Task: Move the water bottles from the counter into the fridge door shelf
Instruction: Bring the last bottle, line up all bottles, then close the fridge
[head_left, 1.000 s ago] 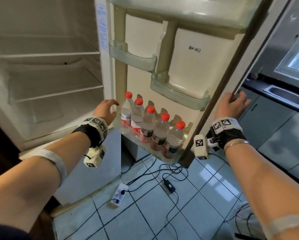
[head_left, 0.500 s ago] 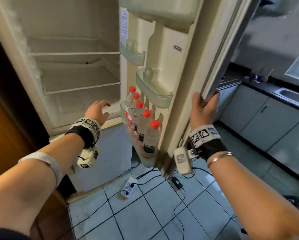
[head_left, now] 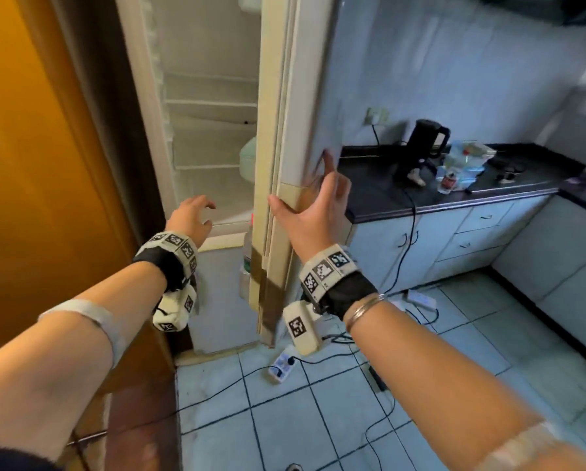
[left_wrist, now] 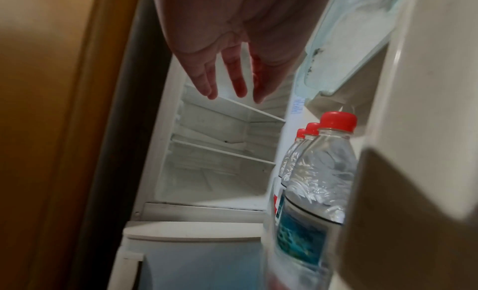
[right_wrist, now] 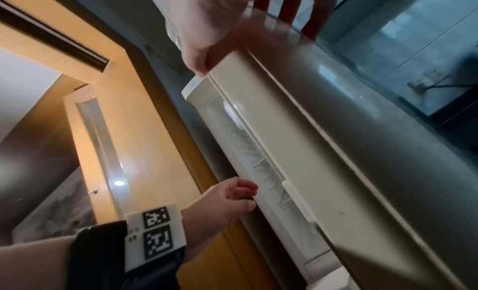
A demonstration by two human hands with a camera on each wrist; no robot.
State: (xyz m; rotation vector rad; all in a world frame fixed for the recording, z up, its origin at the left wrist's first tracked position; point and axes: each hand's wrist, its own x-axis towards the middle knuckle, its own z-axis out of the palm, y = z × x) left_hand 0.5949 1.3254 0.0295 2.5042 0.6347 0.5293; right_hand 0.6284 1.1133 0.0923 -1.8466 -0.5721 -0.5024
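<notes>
The fridge door [head_left: 295, 96] stands part-way closed and I see it edge-on. Several clear water bottles [left_wrist: 320, 171] with red caps stand in a row in its lower door shelf; from the head only a sliver of one bottle [head_left: 247, 253] shows behind the door edge. My right hand [head_left: 312, 205] lies spread on the door, fingers straight on the outer face, thumb on the edge [right_wrist: 201, 67]. My left hand [head_left: 193, 215] hovers with relaxed fingers in front of the fridge opening, holding nothing and clear of the bottles [left_wrist: 227, 69].
Bare white shelves [head_left: 210, 103] fill the fridge. The black counter [head_left: 403, 205] to the right carries a black kettle [head_left: 424, 141] and crumpled clear plastic packaging [head_left: 464, 161]. A power strip [head_left: 281, 365] and cables lie on the tiled floor. A wooden door [head_left: 30, 164] is on the left.
The fridge door has swung far toward closing, hiding the bottles from the head view. My right hand went from gripping its edge to lying flat on it. My left hand drew back from the bottles.
</notes>
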